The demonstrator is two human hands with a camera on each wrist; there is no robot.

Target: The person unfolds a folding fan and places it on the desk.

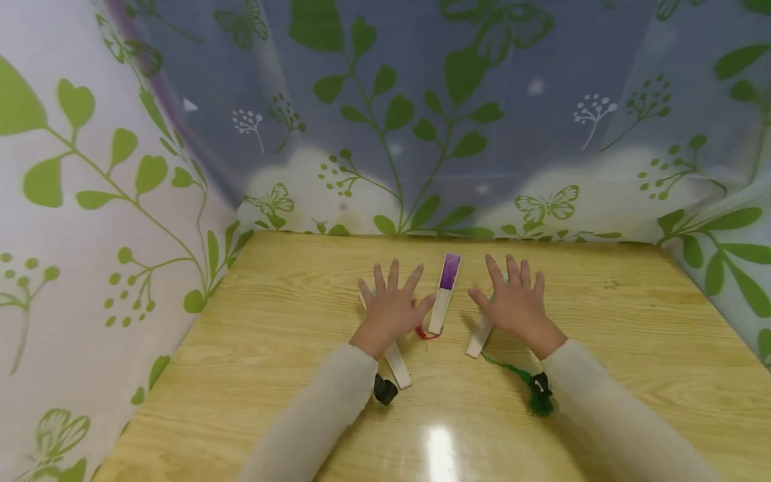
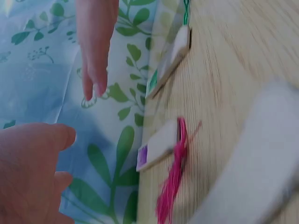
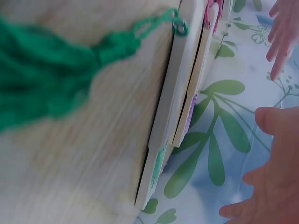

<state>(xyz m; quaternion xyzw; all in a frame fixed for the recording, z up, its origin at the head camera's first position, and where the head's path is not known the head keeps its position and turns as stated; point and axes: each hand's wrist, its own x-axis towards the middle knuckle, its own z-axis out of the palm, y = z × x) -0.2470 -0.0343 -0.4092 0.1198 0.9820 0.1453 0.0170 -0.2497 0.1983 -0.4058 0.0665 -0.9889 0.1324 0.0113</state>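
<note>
Three closed folding fans lie on the table. The middle fan [image 1: 446,294] has a purple upper part, pale sticks and a pinkish-red tassel [image 2: 172,186]. My left hand [image 1: 390,311] is spread over the left fan [image 1: 397,365], hiding most of its upper part; its colour cannot be told. Over the right fan [image 1: 480,335], green at its far end, my right hand [image 1: 517,306] spreads its fingers. A green tassel [image 3: 51,77] trails from that fan beside the right sleeve. In the wrist views both hands hover above the tabletop, holding nothing.
The wooden table [image 1: 271,335] ends at a hanging cloth [image 1: 542,134] with leaves and butterflies; similar cloth rises on both sides. A small black object [image 1: 385,389] sits by the left sleeve, and another dark piece [image 1: 540,383] by the right.
</note>
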